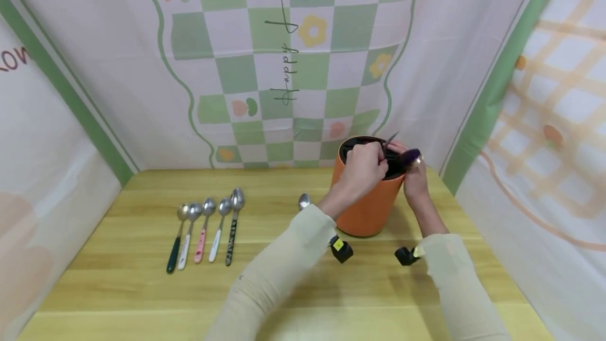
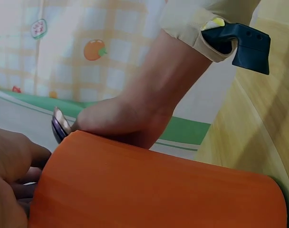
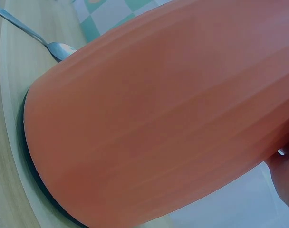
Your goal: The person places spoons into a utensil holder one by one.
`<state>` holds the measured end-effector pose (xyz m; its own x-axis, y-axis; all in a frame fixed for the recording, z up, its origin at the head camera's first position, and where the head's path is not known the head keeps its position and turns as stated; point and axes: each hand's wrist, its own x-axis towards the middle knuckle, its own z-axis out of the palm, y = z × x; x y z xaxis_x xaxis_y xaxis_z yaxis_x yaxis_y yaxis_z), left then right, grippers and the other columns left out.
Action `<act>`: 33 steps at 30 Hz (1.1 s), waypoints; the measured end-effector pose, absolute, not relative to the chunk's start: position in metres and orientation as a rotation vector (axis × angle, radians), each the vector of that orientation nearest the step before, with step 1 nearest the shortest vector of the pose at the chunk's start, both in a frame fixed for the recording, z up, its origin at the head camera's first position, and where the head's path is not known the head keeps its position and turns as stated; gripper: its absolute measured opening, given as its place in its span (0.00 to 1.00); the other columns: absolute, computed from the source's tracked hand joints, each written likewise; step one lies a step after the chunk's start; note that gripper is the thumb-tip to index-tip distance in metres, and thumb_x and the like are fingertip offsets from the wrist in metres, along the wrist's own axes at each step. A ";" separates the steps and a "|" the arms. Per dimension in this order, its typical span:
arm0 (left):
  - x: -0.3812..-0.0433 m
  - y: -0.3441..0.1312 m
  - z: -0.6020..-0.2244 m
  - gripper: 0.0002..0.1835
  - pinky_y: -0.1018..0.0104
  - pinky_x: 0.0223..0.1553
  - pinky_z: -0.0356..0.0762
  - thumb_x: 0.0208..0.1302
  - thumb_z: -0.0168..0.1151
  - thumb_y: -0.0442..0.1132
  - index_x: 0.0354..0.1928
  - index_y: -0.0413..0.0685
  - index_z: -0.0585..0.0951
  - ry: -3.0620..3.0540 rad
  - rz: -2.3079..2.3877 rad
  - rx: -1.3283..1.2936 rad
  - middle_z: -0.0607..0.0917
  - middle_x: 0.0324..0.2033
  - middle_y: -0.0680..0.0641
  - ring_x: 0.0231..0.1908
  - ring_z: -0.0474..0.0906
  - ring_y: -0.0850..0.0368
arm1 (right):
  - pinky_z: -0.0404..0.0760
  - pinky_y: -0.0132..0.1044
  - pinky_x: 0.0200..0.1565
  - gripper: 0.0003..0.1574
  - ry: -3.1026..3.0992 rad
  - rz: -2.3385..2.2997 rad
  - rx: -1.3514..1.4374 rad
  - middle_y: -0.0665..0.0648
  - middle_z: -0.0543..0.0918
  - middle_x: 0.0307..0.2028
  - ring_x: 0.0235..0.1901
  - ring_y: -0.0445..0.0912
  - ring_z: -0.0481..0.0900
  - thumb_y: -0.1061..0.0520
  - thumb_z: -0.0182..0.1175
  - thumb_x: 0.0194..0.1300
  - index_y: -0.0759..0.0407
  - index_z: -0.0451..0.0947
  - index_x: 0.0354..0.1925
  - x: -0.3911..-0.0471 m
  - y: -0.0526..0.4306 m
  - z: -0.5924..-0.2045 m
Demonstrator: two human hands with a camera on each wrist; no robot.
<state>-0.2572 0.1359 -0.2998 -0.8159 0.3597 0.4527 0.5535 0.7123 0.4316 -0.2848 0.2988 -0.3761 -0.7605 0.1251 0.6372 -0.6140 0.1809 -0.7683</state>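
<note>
The orange holder (image 1: 366, 207) stands upright on the table, its black inside visible at the top. My left hand (image 1: 362, 167) reaches over its mouth with curled fingers, and a thin dark pointed strip (image 1: 391, 140) sticks up at the fingertips, seemingly pinched. In the left wrist view, part of the left hand (image 2: 11, 171) lies against the holder's rim. Round the right side of the rim lies my right hand (image 1: 415, 177). A dark purple, shiny spoon-like piece (image 1: 410, 157) covers some of it; its grip is hidden.
Several spoons lie in a row on the left of the table: a green-handled spoon (image 1: 174, 249), white-handled ones, a pink-handled spoon (image 1: 201, 241) and a black patterned one (image 1: 232, 236). Another spoon (image 1: 304, 201) lies left of the holder. Patterned cloth (image 1: 227, 46) hangs behind.
</note>
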 end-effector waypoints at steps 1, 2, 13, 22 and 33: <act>-0.258 0.136 -0.300 0.22 0.74 0.24 0.69 0.65 0.64 0.39 0.14 0.55 0.69 -2.592 -0.805 -0.717 0.71 0.11 0.59 0.19 0.73 0.64 | 0.65 0.24 0.65 0.39 -1.865 1.638 0.473 0.36 0.83 0.50 0.57 0.31 0.75 0.43 0.40 0.78 0.79 0.77 0.52 -0.285 0.298 -0.376; -0.258 0.137 -0.300 0.24 0.74 0.23 0.67 0.65 0.63 0.39 0.12 0.55 0.67 -2.604 -0.793 -0.717 0.68 0.09 0.59 0.17 0.72 0.64 | 0.65 0.24 0.65 0.35 -1.863 1.630 0.479 0.34 0.84 0.49 0.57 0.31 0.75 0.47 0.40 0.79 0.79 0.77 0.51 -0.285 0.298 -0.375; -0.256 0.133 -0.299 0.21 0.65 0.41 0.85 0.69 0.62 0.42 0.15 0.54 0.76 -2.668 -0.510 -0.774 0.84 0.18 0.57 0.31 0.85 0.58 | 0.66 0.25 0.65 0.38 -1.971 1.573 0.462 0.72 0.77 0.60 0.60 0.34 0.74 0.48 0.31 0.82 0.77 0.77 0.55 -0.284 0.293 -0.372; -0.246 0.101 -0.293 0.07 0.66 0.48 0.82 0.66 0.66 0.41 0.30 0.52 0.88 -2.553 -0.677 -0.841 0.89 0.30 0.57 0.38 0.86 0.59 | 0.66 0.24 0.65 0.39 -1.955 1.534 0.524 0.61 0.80 0.60 0.62 0.35 0.73 0.47 0.31 0.82 0.75 0.78 0.54 -0.285 0.295 -0.373; -0.236 0.057 -0.309 0.05 0.77 0.32 0.77 0.67 0.65 0.35 0.32 0.44 0.86 -2.318 -1.072 -0.809 0.88 0.28 0.49 0.27 0.82 0.59 | 0.67 0.24 0.64 0.32 -1.947 1.542 0.488 0.55 0.81 0.57 0.60 0.35 0.74 0.54 0.35 0.80 0.77 0.78 0.53 -0.286 0.298 -0.374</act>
